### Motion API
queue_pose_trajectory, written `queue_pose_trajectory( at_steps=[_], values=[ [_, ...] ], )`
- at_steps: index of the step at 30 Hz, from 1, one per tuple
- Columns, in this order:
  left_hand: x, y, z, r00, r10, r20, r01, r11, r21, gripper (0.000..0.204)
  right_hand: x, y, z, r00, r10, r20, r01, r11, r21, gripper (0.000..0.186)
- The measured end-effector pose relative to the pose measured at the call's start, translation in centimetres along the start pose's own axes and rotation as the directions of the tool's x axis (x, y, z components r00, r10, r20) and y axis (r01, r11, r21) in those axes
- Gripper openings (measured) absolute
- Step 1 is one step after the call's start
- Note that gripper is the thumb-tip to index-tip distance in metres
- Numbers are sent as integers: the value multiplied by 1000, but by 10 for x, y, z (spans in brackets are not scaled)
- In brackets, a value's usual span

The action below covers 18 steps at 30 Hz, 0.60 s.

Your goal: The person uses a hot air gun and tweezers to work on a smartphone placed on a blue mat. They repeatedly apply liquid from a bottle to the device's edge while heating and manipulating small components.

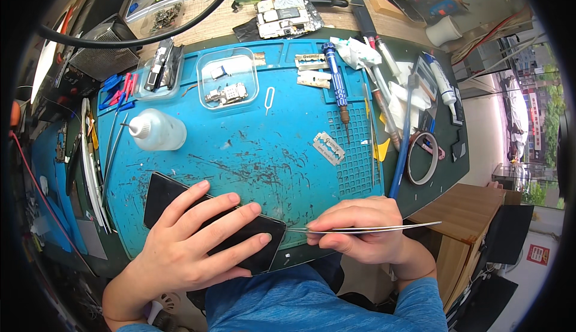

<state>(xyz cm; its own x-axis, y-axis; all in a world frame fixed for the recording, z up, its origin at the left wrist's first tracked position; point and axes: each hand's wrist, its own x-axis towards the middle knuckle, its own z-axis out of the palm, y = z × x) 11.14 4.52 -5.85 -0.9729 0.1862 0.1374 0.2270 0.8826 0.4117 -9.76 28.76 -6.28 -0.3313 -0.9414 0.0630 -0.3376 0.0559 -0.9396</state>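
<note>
A black phone (162, 197) lies slanted at the mat's front edge. My left hand (195, 242) grips it, spread fingers over its dark surface. My right hand (366, 230) pinches thin metal tweezers (420, 226), whose tips touch the phone's right end. The blue silicone mat (240, 140) is scuffed. A razor blade (329, 147) lies beyond my right hand. A white squeeze bottle (161, 129) stands beyond the phone, left of centre.
At the back are clear plastic boxes of parts (228, 80), a blue screwdriver (335, 83), a disassembled board (282, 17) and a black cable (138, 41) arching overhead. A tape roll (411, 164), syringes and a blue brush lie right; more tools crowd the left edge.
</note>
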Motion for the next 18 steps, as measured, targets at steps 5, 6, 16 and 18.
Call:
queue_pose_trajectory(
  at_steps=[5, 6, 16, 18],
  values=[
    [0, -1, 0, 1000, 5, -1, -5, 1000, 2, 52, 0, 0, 0, 1000, 0, 2, 0, 1000, 9, 21],
    [0, -1, 0, 1000, 6, -1, -6, 1000, 4, 52, 0, 0, 0, 1000, 1, 3, -1, 1000, 9, 21],
    [0, 0, -1, 1000, 7, -2, -7, 1000, 3, 53, -1, 0, 0, 1000, 0, 8, 0, 1000, 22, 22],
    [0, 0, 0, 1000, 6, -3, -6, 1000, 1, 53, -1, 1, 0, 1000, 5, 6, -6, 1000, 27, 22]
  ],
)
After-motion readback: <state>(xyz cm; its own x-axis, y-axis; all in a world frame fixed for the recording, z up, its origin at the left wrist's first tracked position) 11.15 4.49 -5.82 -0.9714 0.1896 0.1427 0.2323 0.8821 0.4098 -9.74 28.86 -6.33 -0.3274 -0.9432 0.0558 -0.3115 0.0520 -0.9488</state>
